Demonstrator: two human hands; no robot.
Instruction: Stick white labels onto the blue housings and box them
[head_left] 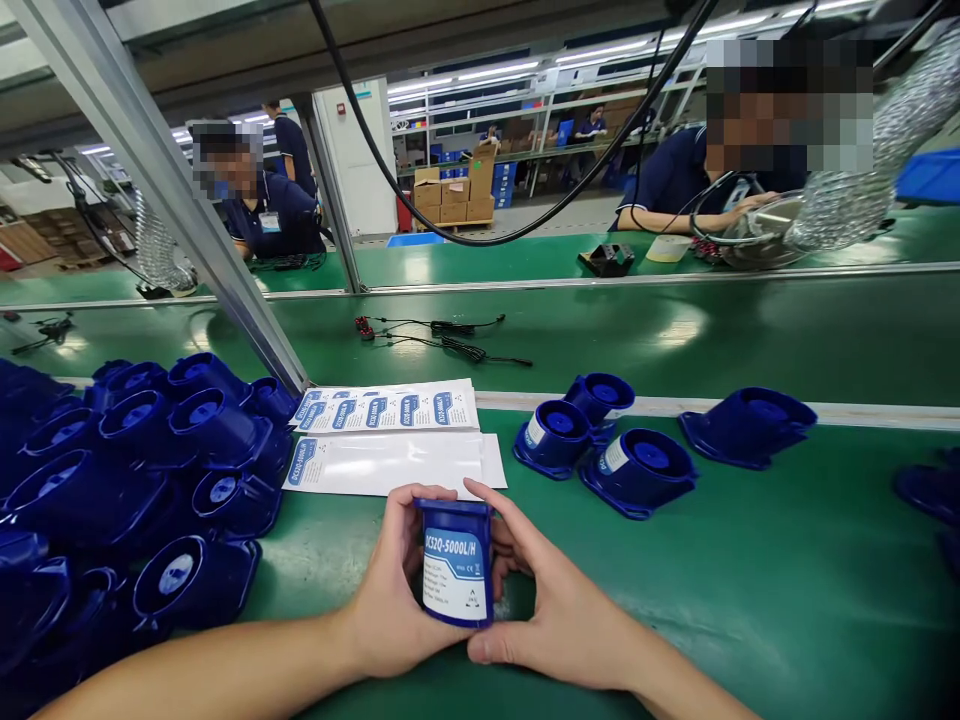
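Note:
A blue plastic pump housing [454, 515] is held between my two hands low in the middle of the head view. Its side facing me bears a white and blue label reading DC52Q-5000L/H. My left hand [394, 590] grips it from the left, fingers curled over the far edge. From the right, my right hand [551, 600] clasps it, thumb at the bottom edge and index finger along the top. Just beyond lie label sheets [386, 465], the nearer one with a single label at its left end.
Many blue housings [202, 500] are heaped at the left. Several more, some labelled [641, 470], stand at the right. Black cables [457, 340] lie on the green conveyor beyond a metal rail. A slanted metal post [187, 190] rises at the left. Co-workers sit across the line.

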